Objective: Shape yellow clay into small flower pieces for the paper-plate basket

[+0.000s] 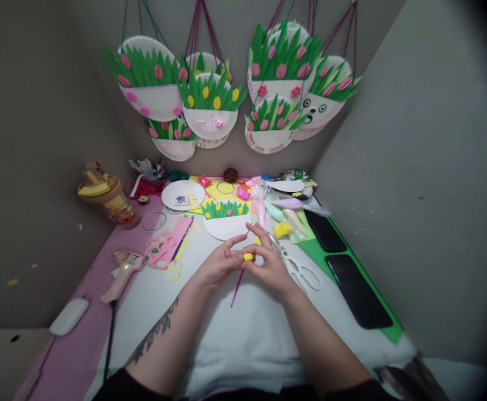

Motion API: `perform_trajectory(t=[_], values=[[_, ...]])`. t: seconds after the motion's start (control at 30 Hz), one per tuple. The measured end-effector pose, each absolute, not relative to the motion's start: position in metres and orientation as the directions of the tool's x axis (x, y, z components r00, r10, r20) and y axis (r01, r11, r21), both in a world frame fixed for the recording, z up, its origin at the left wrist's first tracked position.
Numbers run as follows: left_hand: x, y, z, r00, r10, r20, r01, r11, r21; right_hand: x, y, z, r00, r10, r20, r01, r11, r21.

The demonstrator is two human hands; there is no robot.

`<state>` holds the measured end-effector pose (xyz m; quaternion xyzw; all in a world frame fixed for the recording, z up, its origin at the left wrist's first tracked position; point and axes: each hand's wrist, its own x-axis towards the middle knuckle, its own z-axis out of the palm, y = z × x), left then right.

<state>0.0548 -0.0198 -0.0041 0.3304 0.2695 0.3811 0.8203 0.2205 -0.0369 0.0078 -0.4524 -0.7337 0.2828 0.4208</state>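
A small yellow lump (pixel 247 257), soft-looking like modelling clay, sits between my two hands over the white cloth. My right hand (pixel 268 262) pinches it between thumb and fingers. From the other side my left hand (pixel 222 262) presses its fingertips together at the lump's edge. Just below them lies a thin magenta stick (pixel 237 289). Beyond my fingers is a white paper-plate pocket (pixel 225 225) with green paper grass and small yellow and pink flowers. White scissors (pixel 299 270) lie to the right of my right hand, near a yellow clay packet (pixel 283 229).
A pink glue gun (pixel 123 277) with a lit green light lies left, near pink paper scraps (pixel 166 245). Two black phones (pixel 358 289) line the right edge. Piping bags (pixel 274 210) lie at the back. Decorated plates (pixel 212 122) hang above. A cup (pixel 116 203) stands back left.
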Motion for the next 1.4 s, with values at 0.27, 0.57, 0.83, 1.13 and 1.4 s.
perform_trajectory(t=[0.27,0.57,0.83,1.13,1.4], values=[[0.056,-0.020,-0.001,0.568,0.804,-0.174,-0.512,0.511,0.690,0.221,-0.037,0.009,-0.214,0.900,0.380,0.440,0.436,-0.785],[0.058,-0.021,-0.003,0.518,0.833,-0.194,-0.500,0.480,0.721,0.220,-0.034,0.002,-0.128,0.883,0.451,0.476,0.454,-0.754],[0.057,-0.020,-0.003,0.506,0.842,-0.188,-0.486,0.458,0.744,0.221,-0.033,0.000,-0.168,0.850,0.498,0.523,0.505,-0.686],[0.057,-0.020,-0.003,0.502,0.843,-0.194,-0.486,0.460,0.743,0.223,-0.033,0.002,-0.194,0.862,0.468,0.454,0.502,-0.736],[0.058,-0.018,-0.001,0.481,0.851,-0.210,-0.470,0.453,0.758,0.225,-0.031,0.003,-0.255,0.851,0.459,0.460,0.524,-0.717]])
